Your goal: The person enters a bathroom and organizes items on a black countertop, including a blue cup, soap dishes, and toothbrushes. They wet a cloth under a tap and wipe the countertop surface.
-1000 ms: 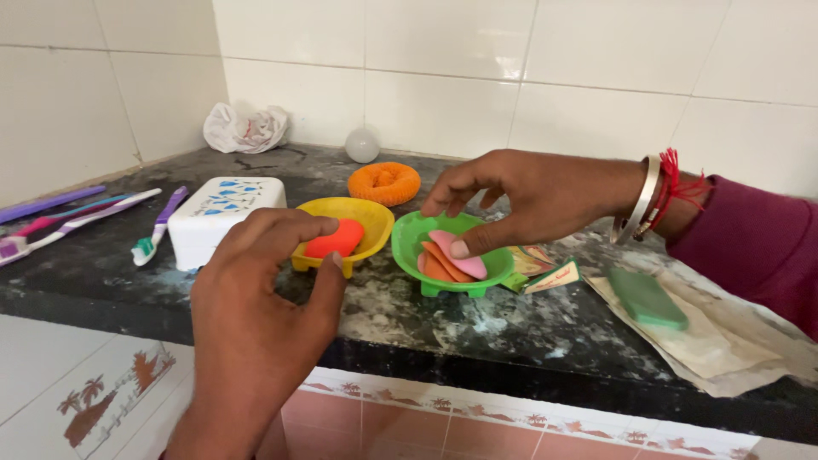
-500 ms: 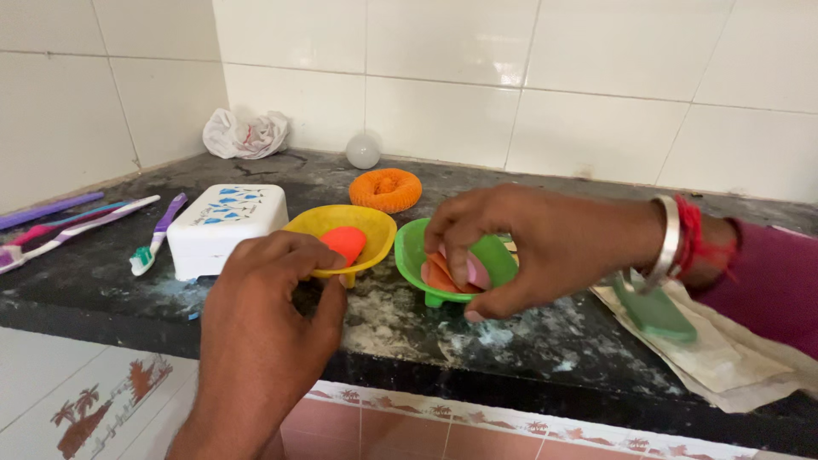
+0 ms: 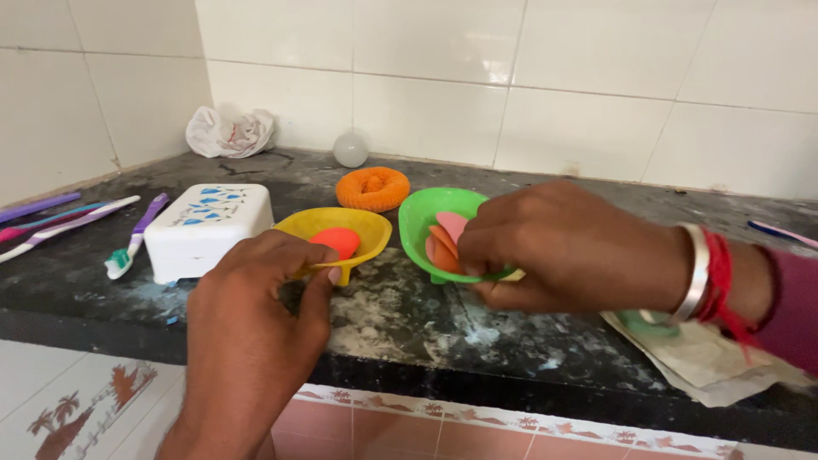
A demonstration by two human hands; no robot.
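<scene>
Your right hand (image 3: 562,247) is clamped on the near rim of the green dish (image 3: 430,213), fingers curled over the edge, and the dish tips up toward you on the dark counter (image 3: 409,315). Inside it sit thin pink and orange soap slivers (image 3: 445,238), standing on edge against the wall of the dish. Your left hand (image 3: 256,315) pinches the front edge of the yellow dish (image 3: 366,226) just beside it, thumb and forefinger drawn close together on the rim. An orange-red soap (image 3: 336,241) lies in that yellow dish. The two dishes stand side by side, nearly touching. Behind them rests an orange scrubber (image 3: 372,187), and to the left a white soap box (image 3: 209,228) with toothbrushes (image 3: 128,247) beyond.
</scene>
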